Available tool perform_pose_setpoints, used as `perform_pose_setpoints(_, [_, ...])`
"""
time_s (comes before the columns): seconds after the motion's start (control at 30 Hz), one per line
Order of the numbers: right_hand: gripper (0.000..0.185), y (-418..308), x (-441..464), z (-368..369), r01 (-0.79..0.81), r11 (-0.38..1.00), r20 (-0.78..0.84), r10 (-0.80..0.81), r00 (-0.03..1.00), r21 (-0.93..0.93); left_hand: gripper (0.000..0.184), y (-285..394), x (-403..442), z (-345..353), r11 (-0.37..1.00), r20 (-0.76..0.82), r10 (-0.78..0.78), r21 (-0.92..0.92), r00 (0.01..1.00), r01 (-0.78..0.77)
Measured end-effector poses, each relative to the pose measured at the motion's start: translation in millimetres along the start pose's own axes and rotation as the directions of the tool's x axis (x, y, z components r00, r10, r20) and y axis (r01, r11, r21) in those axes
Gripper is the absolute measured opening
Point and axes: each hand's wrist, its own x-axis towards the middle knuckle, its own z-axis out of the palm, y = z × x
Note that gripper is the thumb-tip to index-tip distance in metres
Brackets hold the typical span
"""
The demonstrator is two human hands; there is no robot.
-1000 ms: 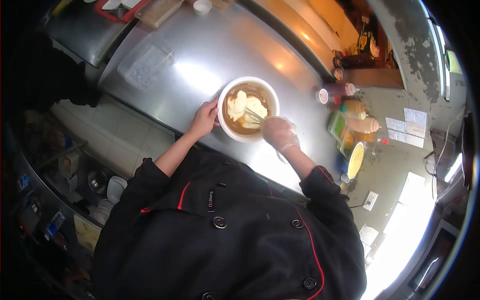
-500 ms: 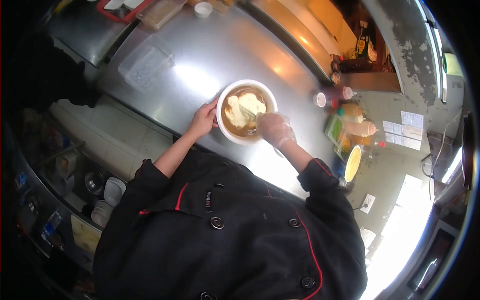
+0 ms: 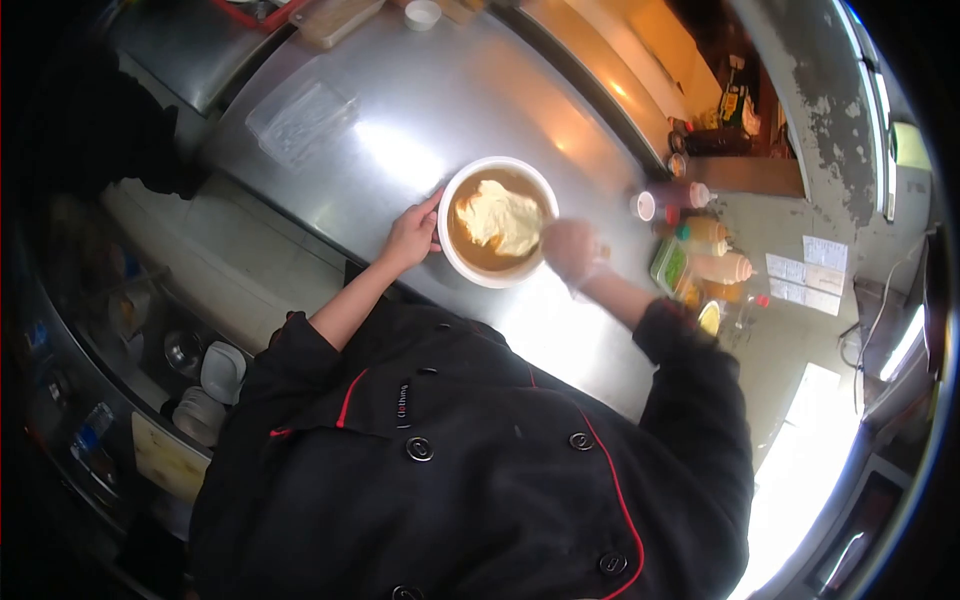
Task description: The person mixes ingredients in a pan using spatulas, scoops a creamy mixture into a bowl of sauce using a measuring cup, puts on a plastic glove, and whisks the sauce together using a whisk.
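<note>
A round white bowl [image 3: 448, 232] stands on the steel table, holding brown liquid with a pale creamy mass [image 3: 503, 215] lying in it. My left hand [image 3: 411, 237] grips the bowl's left side, thumb near the rim and fingers against the outer wall. At the opposite side, my right hand [image 3: 573, 252], in a clear plastic glove, hovers by the right rim. It is curled closed and smeared by motion. Whatever it holds is hidden behind the fingers.
A clear plastic container [image 3: 303, 118] lies on the steel table [image 3: 470, 95] at upper left. A small white cup [image 3: 422, 14] stands at the back. Sauce bottles [image 3: 722, 268] and a container of chopped greens [image 3: 669, 264] line the right side, by the wall.
My right hand has moved from over the bowl outward to its right rim. The creamy mass has shifted and looks more gathered. My left hand keeps its grip on the bowl.
</note>
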Motion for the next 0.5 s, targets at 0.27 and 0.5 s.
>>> perform_pose_setpoints(0.27, [0.024, -29, 5, -9, -0.037, 0.946, -0.063, 0.060, 0.996, 0.321, 0.045, -16, -1, 8, 0.988, -0.048, 0.094, 0.130, 0.994, -0.087])
perform_pose_setpoints(0.5, [0.026, -23, 15, -12, -0.169, 0.829, 0.020, 0.187, 0.982, 0.532, 0.045, -17, -2, 2, 0.996, -0.007, 0.091, 0.009, 0.996, -0.090])
